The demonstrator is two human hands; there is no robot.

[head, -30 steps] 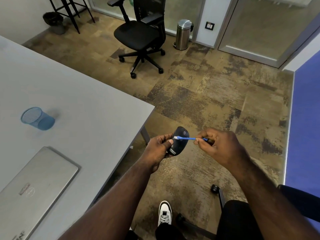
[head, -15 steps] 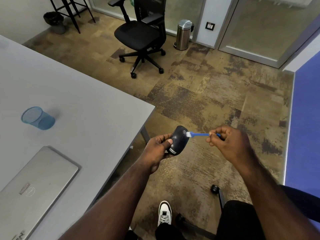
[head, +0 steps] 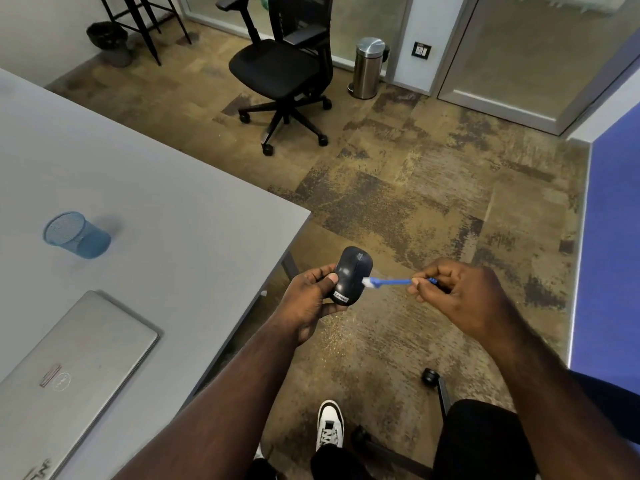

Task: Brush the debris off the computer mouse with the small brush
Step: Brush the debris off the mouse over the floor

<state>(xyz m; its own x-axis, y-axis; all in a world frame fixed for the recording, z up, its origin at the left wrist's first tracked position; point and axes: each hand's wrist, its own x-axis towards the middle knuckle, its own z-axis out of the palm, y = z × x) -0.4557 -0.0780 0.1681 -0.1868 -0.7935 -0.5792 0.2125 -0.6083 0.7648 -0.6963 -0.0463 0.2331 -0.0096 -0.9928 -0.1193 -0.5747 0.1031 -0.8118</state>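
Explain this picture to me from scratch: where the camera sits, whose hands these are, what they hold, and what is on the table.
There is no machine here. The camera is worn on a person's head, looking forward and down, so both arms reach in from below. The left hand holds a dark computer mouse out over the carpet, beside the table's edge. The right hand pinches a small blue brush in its fingers, white bristles against the mouse's side. On the grey table lie a closed silver laptop and a blue mesh cup on its side.

Floor: mottled brown-and-tan carpet tiles
Furniture: grey table; black wheeled office chair
Walls: frosted glass partitions
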